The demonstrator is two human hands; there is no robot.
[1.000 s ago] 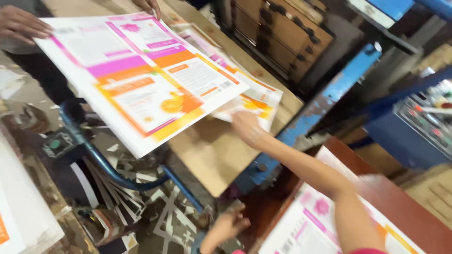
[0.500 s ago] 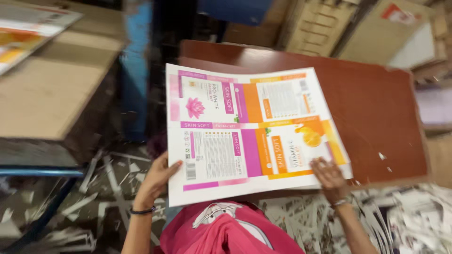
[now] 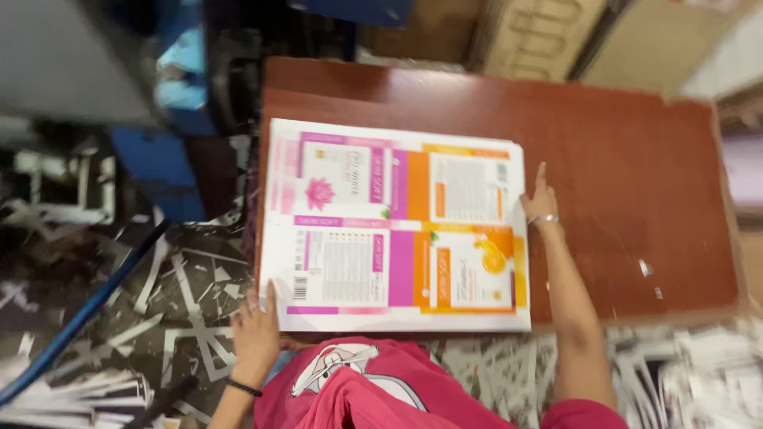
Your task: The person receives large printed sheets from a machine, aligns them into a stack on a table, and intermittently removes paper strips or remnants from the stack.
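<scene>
Pressing both edges of printed sheet stack [image 3: 397, 226]; L hand [image 3: 256, 338], R hand [image 3: 542, 205], blurry.

Right of the printed sheet [image 3: 395, 226], bare worktop [image 3: 636, 199] is left open for passing. Beyond its far edge, passage is blocked by cardboard boxes [image 3: 540, 36]; its left is closed by blue machinery [image 3: 179, 87].
</scene>
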